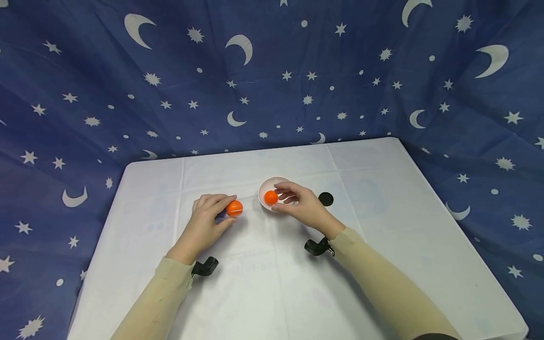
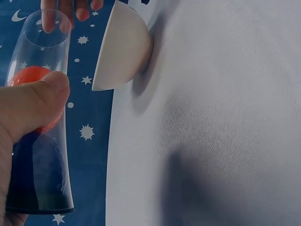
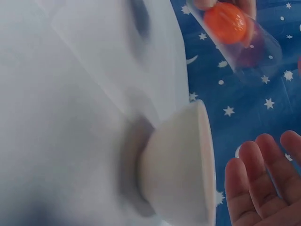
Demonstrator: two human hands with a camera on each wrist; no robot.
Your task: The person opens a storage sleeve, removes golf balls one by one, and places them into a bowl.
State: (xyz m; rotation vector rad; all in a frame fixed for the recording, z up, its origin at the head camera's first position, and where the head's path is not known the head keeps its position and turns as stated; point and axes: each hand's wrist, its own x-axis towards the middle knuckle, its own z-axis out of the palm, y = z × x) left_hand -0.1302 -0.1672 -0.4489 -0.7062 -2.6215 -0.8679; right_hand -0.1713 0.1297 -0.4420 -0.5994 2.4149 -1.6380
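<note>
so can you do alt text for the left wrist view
The person's left grip holds a clear cup with an orange ball inside. Beside it a white bowl rests on a white cloth, and fingers of the right grip show at the top edge. Behind is blue cloth with white stars.

- The glass (image 2: 47,146) juts from my left hand (image 1: 205,219) toward my right hand (image 1: 302,200), taking up part of the gap between them.
- The bowl (image 1: 261,200) stands under my right fingers, which hold a ball (image 1: 270,197) over it.
- Behind the bowl, a hand could pass before the curtain (image 1: 272,108).
- Between my sleeves (image 1: 386,283) there's room, though wrist mounts (image 1: 206,267) poke inward.
</note>
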